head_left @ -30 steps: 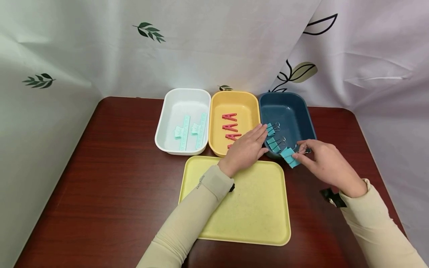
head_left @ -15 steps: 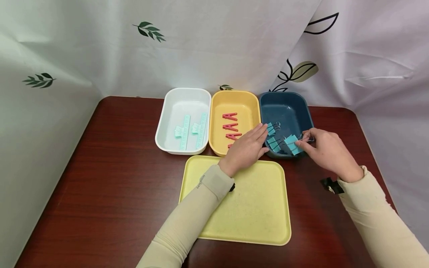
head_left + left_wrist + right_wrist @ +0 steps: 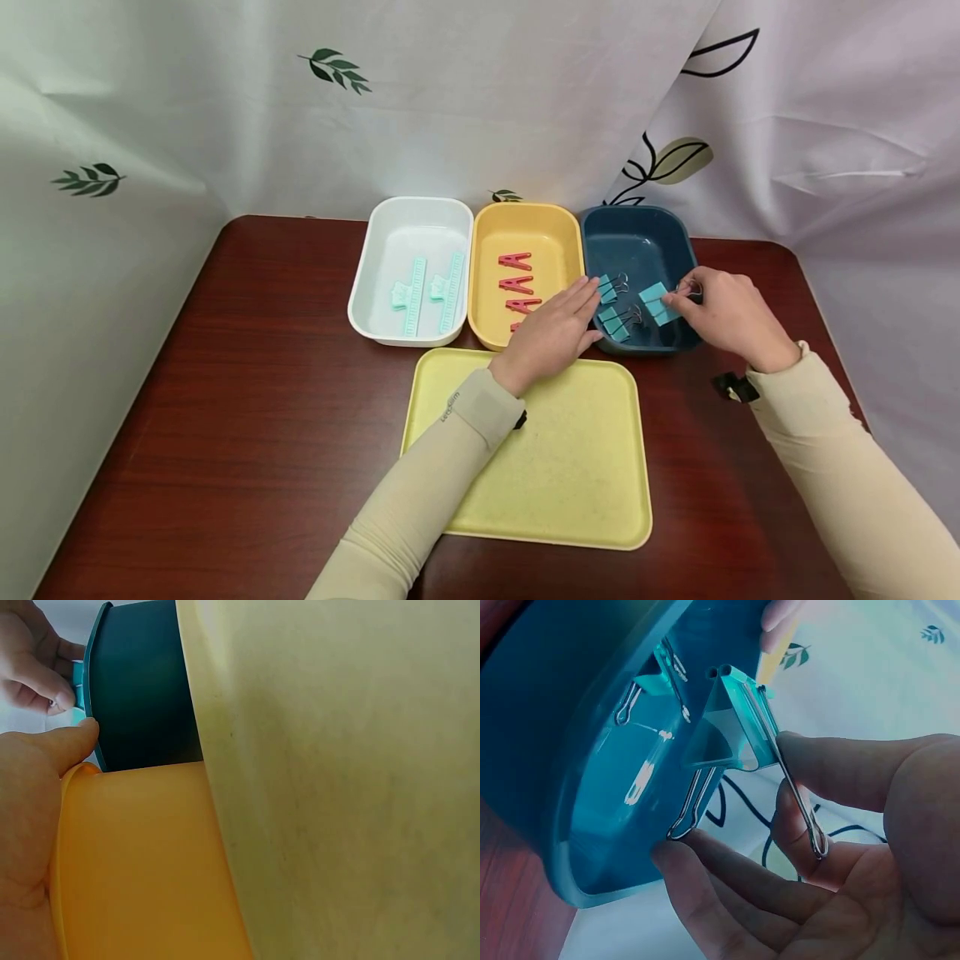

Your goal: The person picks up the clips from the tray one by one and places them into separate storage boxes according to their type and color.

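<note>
My right hand (image 3: 735, 315) pinches a teal binder clip (image 3: 657, 303) over the right side of the dark blue bin (image 3: 637, 246). In the right wrist view, the thumb presses the body of the held clip (image 3: 739, 724), and its two wire handles are spread apart. Two more teal binder clips, one farther back (image 3: 607, 289) and one nearer (image 3: 615, 325), lie along that bin's left side. My left hand (image 3: 546, 337) reaches over the front of the yellow bin (image 3: 525, 229) with straight fingers, fingertips at the rim between the two bins.
Several red clothespins (image 3: 514, 262) lie in the yellow bin, partly hidden by the left hand. The white bin (image 3: 416, 225) at left holds two mint ruler-shaped clips (image 3: 414, 298). A pale yellow tray (image 3: 555, 467) lies in front, under the left forearm. A curtain (image 3: 480, 108) hangs behind.
My right hand has carried the binder clip away from the blue bin's front rim, farther back over its inside. The left hand has stayed in place.
</note>
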The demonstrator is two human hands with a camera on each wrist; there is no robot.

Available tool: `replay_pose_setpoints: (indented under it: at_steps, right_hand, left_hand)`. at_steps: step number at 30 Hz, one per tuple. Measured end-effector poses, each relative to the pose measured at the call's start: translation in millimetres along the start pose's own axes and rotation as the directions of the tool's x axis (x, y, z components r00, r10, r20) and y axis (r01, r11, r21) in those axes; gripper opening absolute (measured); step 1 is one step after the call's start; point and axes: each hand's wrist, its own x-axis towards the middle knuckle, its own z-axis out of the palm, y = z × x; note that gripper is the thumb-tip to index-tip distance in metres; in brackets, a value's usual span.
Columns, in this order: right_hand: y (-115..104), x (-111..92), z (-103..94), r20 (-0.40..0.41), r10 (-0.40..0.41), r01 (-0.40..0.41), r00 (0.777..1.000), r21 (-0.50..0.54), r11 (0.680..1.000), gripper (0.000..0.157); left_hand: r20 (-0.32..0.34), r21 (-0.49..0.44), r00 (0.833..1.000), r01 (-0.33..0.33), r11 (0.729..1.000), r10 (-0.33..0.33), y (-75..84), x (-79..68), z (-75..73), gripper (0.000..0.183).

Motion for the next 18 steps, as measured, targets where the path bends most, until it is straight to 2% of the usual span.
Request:
replay_pose_setpoints:
  at_steps: [7, 18]
  right_hand:
    - [3, 15, -0.4, 0.039, 0.045, -0.045, 0.998, -0.005, 0.999, 0.025]
    - [4, 35, 1.2, 0.084, 0.091, -0.088, 0.992, -0.028, 0.996, 0.034]
  left_hand:
    - [0.002, -0.003, 1.0, -0.001, 1.0, 0.001, -0.3, 0.5, 0.5, 0.063]
    - [-0.008, -0.007, 1.0, -0.01, 1.0, 0.01, -0.6, 0.2, 0.8, 0.063]
